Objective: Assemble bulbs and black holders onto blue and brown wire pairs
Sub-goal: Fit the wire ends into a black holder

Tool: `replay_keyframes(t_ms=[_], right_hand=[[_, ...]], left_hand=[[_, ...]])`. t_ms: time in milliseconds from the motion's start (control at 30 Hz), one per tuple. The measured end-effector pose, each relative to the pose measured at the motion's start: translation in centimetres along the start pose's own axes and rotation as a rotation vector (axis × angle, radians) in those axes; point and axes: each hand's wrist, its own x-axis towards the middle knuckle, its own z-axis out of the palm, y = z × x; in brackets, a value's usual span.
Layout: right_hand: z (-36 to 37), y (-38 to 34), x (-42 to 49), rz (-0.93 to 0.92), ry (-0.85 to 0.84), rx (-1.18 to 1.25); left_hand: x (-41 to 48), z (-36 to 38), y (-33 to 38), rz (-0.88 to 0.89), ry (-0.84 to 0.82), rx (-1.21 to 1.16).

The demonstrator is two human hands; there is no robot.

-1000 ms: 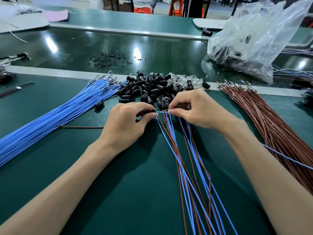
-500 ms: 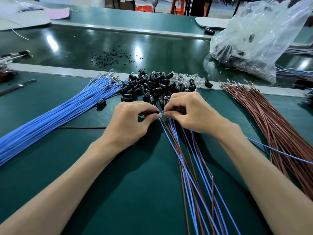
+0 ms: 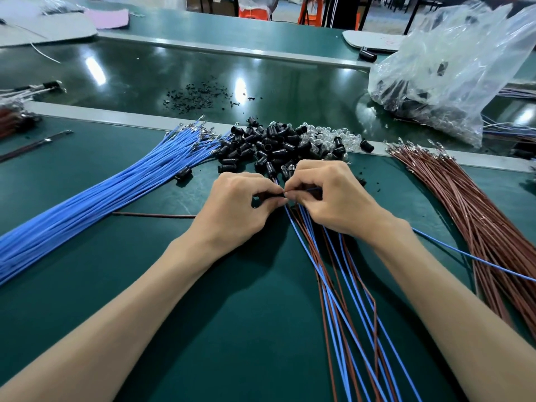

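Left hand (image 3: 235, 210) curls tight, pinching a black holder (image 3: 266, 196); right hand (image 3: 327, 198) pinches a blue wire (image 3: 464, 253) end against it, just before the holder pile (image 3: 269, 143).

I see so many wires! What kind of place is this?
Probably a factory assembly line: bundles of blue wires and brown wires, a heap of black holders and clear bulbs, all on a long green table.

Only two arms of the person show. The left forearm (image 3: 130, 300) is bare along all its visible length, from the near left corner to the wrist, slim and smooth. The right forearm (image 3: 452, 297) is likewise bare from the near right edge. The left hand (image 3: 237, 210) and right hand (image 3: 333, 198) are uncovered too, knuckles ridging their backs, and the fingers (image 3: 301, 172) are slender.
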Motion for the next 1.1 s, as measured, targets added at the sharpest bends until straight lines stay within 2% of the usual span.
replay_keyframes(t_ms=[267, 400, 767, 967, 1033, 1100], right_hand=[[-1.1, -0.4, 0.0, 0.027, -0.047, -0.036], [-0.9, -1.4, -1.2, 0.100, -0.069, -0.101], [1.2, -2.3, -4.2, 0.235, 0.285, 0.115], [1.1, -2.2, -4.3, 0.209, 0.259, 0.179], [1.1, -2.1, -4.4, 0.200, 0.256, 0.189], [1.1, -2.0, -4.4, 0.200, 0.253, 0.202]], left_hand=[[0.1, -0.1, 0.3, 0.022, -0.015, -0.005], [-0.1, -0.4, 0.6, -0.018, -0.019, -0.133], [-0.3, -1.2, 0.6, -0.008, -0.108, -0.240], [-0.3, -1.6, 0.3, -0.178, -0.156, -0.383], [-0.3, -1.4, 0.2, -0.144, -0.167, -0.337], [-0.4, -1.2, 0.1, -0.033, -0.166, -0.216]])
